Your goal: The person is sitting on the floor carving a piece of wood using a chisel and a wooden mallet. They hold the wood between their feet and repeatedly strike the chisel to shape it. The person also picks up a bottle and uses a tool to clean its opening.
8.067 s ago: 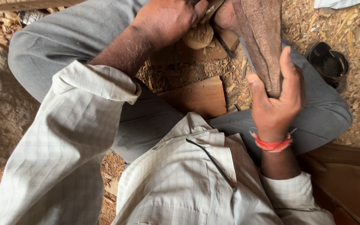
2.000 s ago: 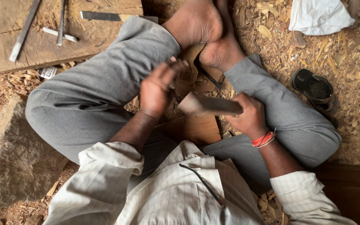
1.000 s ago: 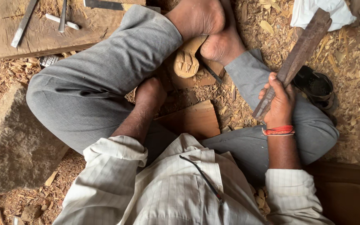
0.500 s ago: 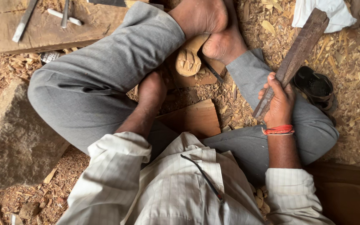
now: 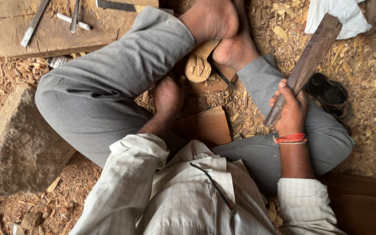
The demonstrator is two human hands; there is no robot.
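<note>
1. Head view, looking straight down: a person sits cross-legged on the ground, grey trousers, pale checked shirt, wood shavings [image 5: 249, 109] scattered all around.
2. Right hand [image 5: 290, 109], red thread at the wrist, is wrapped tight around the lower end of a long dark wooden bat [image 5: 310, 61], which slants up and away toward a white cloth [image 5: 331, 15].
3. Left hand [image 5: 167, 93] reaches down between the legs just below a pale carved wooden piece [image 5: 198, 65]; whether its fingers are curled or loose I cannot tell from up here.
4. That carved piece sits pinned under the two bare feet [image 5: 223, 32], right at the soles.
5. A flat reddish wood block [image 5: 205, 126] lies near the lap, just beside the left forearm.
6. Off to the left, a big grey stone [image 5: 16, 143]; above it a wooden plank [image 5: 44, 35] carrying several metal chisels [image 5: 33, 24].
7. A dark sandal [image 5: 329, 93] rests beside the right knee.
</note>
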